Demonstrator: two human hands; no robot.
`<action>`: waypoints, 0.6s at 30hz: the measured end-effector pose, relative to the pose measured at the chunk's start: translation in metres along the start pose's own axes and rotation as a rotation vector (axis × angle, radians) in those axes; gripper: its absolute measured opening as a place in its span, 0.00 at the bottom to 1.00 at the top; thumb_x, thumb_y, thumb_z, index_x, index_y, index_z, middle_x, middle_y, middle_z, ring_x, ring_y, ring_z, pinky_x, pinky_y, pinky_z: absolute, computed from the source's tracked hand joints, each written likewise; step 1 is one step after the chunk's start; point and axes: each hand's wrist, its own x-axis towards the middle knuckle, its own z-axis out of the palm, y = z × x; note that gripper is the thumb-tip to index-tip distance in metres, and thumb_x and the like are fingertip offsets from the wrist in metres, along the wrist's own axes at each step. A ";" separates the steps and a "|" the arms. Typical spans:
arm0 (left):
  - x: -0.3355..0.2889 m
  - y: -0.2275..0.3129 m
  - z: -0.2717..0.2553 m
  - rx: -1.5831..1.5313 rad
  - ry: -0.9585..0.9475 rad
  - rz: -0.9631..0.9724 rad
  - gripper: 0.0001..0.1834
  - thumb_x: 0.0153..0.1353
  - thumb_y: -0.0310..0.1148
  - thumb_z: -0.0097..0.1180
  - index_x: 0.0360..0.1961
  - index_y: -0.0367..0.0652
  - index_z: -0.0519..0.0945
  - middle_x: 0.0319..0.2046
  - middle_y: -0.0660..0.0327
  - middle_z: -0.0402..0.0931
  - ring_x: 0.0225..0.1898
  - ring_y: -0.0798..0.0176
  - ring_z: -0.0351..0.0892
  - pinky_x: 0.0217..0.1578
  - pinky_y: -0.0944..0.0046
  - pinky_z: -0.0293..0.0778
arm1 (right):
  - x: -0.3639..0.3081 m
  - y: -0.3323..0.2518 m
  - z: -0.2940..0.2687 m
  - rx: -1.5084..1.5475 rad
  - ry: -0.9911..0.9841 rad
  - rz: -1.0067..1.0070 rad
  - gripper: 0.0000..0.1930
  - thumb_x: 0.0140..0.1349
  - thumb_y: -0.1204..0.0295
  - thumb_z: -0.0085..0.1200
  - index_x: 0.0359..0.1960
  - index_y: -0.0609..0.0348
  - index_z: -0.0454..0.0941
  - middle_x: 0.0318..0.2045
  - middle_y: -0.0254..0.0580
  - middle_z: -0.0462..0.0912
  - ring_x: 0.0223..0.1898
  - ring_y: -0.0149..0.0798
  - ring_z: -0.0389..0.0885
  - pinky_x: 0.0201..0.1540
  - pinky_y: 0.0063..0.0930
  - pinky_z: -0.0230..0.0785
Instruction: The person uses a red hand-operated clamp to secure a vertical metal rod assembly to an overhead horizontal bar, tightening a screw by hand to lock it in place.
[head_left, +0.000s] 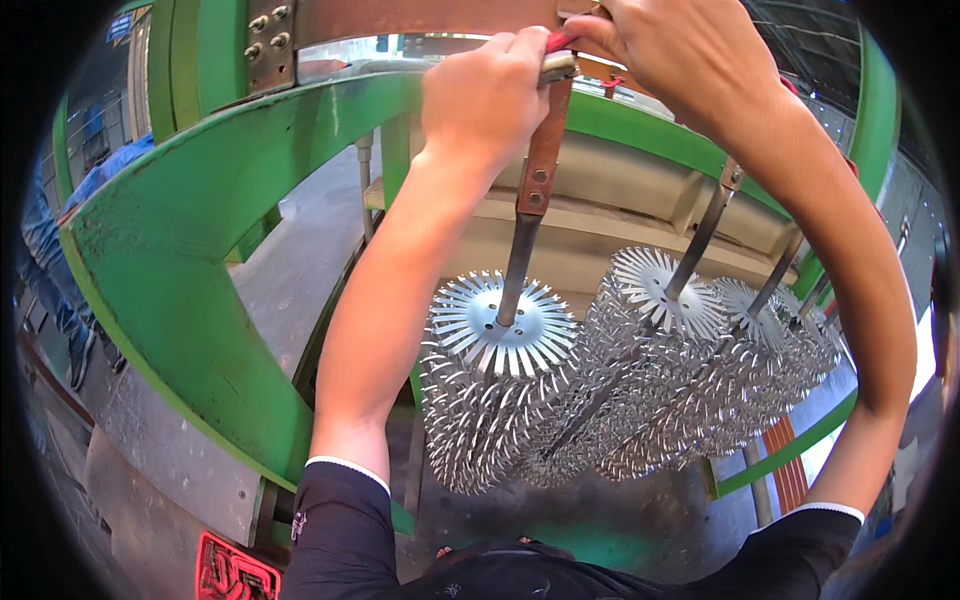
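Note:
My left hand [487, 105] is raised at the top centre, its fingers closed round a red and metal piece [560, 66] whose kind I cannot make out. Beside it, my right hand [655, 40] is closed at the top of a copper bar [545, 150]; what its fingers grip is hidden. The bar is bolted to a dark rod [519, 255] that hangs below my hands. On this rod sits a column of shiny slotted metal discs [503, 320], the top one facing up.
More hanging racks of metal pieces [670, 290] stand in a row to the right. A curved green frame [170, 260] surrounds the left side. A red tool case [235, 570] lies at the lower left. A person in blue jeans [50, 270] stands at the far left.

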 end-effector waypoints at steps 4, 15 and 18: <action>0.000 -0.005 0.000 0.011 -0.003 0.004 0.19 0.54 0.33 0.63 0.50 0.53 0.84 0.39 0.59 0.87 0.36 0.48 0.86 0.36 0.51 0.81 | -0.005 0.015 0.013 -0.253 0.238 -0.210 0.18 0.68 0.57 0.54 0.32 0.62 0.85 0.34 0.48 0.84 0.40 0.43 0.84 0.39 0.38 0.74; 0.002 -0.009 0.003 0.099 -0.012 0.009 0.17 0.53 0.31 0.61 0.47 0.53 0.83 0.40 0.62 0.87 0.36 0.49 0.87 0.34 0.52 0.82 | 0.006 0.016 0.035 -0.241 -0.001 -0.331 0.11 0.62 0.68 0.56 0.25 0.57 0.85 0.19 0.39 0.82 0.21 0.39 0.80 0.23 0.39 0.69; 0.005 0.004 0.010 0.030 0.067 0.023 0.17 0.52 0.32 0.62 0.45 0.52 0.83 0.38 0.63 0.87 0.34 0.49 0.87 0.33 0.52 0.82 | -0.003 0.043 0.051 -0.109 1.007 -0.626 0.12 0.64 0.66 0.56 0.29 0.62 0.84 0.22 0.41 0.81 0.25 0.40 0.81 0.28 0.38 0.71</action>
